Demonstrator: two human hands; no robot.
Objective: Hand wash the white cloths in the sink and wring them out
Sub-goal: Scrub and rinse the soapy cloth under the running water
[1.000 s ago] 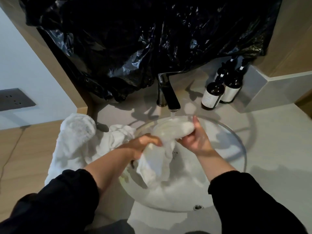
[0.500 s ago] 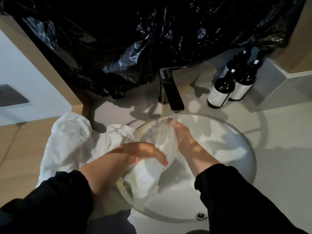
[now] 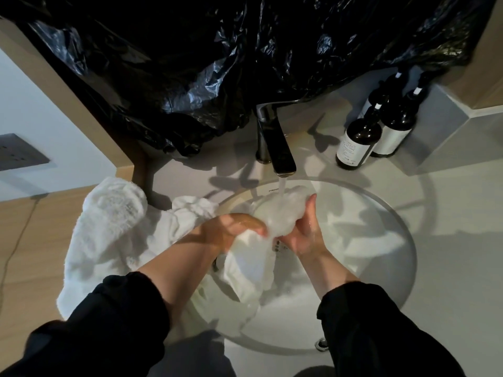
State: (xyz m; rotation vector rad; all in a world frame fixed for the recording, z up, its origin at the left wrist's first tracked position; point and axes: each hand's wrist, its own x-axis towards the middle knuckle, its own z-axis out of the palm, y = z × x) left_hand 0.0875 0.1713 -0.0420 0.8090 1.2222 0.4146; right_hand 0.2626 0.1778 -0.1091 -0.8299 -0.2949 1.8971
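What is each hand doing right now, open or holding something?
Left hand: closed, gripping the white cloth.
Right hand: closed, holding the same cloth's bunched end under the running faucet.

The black plastic sheet (image 3: 217, 63) is running off the top edge and is covering the upper part of the faucet (image 3: 280, 148) and the pump heads of the dark bottles (image 3: 356, 142). Their label print is showing too small to read. Falling water is blurring the white cloth (image 3: 277, 213), which is hiding the fingers of the right hand (image 3: 304, 235) and part of the drain (image 3: 277, 244). The left edge is cutting the wall socket (image 3: 19, 151).
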